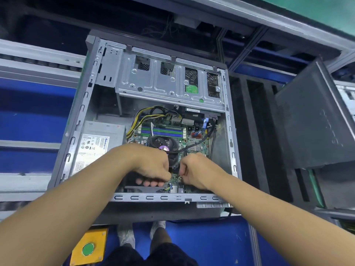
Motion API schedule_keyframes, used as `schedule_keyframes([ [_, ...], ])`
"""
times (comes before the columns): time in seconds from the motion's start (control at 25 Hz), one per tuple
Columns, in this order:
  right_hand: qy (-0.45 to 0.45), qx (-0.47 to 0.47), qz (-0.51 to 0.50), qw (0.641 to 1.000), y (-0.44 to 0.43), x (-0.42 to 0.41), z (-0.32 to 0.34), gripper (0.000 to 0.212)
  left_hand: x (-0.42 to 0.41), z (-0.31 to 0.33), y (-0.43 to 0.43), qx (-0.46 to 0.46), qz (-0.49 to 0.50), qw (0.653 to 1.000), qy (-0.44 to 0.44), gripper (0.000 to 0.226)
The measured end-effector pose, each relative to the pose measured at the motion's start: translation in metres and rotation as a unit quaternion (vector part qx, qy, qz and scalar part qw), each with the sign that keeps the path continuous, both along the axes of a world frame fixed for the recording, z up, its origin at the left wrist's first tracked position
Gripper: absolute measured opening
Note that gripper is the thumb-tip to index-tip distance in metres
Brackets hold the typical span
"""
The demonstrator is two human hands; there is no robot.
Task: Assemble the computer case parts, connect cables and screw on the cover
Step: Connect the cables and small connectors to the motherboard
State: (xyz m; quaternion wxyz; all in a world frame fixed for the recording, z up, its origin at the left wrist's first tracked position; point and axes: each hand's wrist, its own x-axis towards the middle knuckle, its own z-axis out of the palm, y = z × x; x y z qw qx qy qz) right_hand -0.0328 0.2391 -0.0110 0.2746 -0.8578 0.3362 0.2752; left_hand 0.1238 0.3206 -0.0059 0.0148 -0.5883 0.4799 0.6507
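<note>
An open grey computer case (pixel 80 116) lies on its side in front of me. Inside it are a green motherboard (pixel 197 146), a CPU fan (pixel 163 144), a silver power supply (pixel 99 143) at the left and a metal drive cage (pixel 157 81) at the far end. My left hand (pixel 153 166) and my right hand (pixel 196 171) are both down in the case at the near edge of the motherboard, fingers curled, almost touching. My right hand pinches something small; I cannot tell what. The left fingertips rest near the board's edge.
A dark side cover (pixel 311 120) leans at the right beside black foam slots (pixel 255 131). Yellow and black cables (pixel 146 118) run from the power supply. A yellow box with a green button (pixel 88 248) sits low left. My feet stand on the blue floor below.
</note>
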Motion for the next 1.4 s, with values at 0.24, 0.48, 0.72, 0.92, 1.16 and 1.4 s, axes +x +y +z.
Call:
schedule_keyframes([
  [0.24,-0.060,-0.025,0.028,0.998,-0.001,-0.009,0.004,0.020,-0.011,-0.001,-0.003,-0.022,0.063,0.998,0.018,0.031],
  [0.48,-0.212,0.050,-0.055,0.975,0.000,-0.015,0.007,0.022,-0.010,-0.003,0.003,-0.029,0.204,0.976,0.069,0.016],
  [0.72,-0.343,0.108,-0.195,0.913,-0.004,-0.006,0.012,0.021,0.003,0.011,0.010,-0.236,0.335,0.912,0.023,0.018],
  [0.92,-0.440,0.227,-0.229,0.838,-0.004,-0.002,0.026,0.021,0.021,0.033,0.013,-0.296,0.363,0.880,0.082,0.021],
  [1.16,-0.466,0.257,-0.246,0.810,-0.002,-0.008,0.030,0.020,0.020,0.039,0.024,-0.164,0.396,0.875,0.226,0.013],
  [1.4,-0.459,0.241,-0.229,0.824,-0.003,-0.011,0.028,0.022,0.016,0.036,0.026,-0.147,0.423,0.861,0.243,0.028],
])
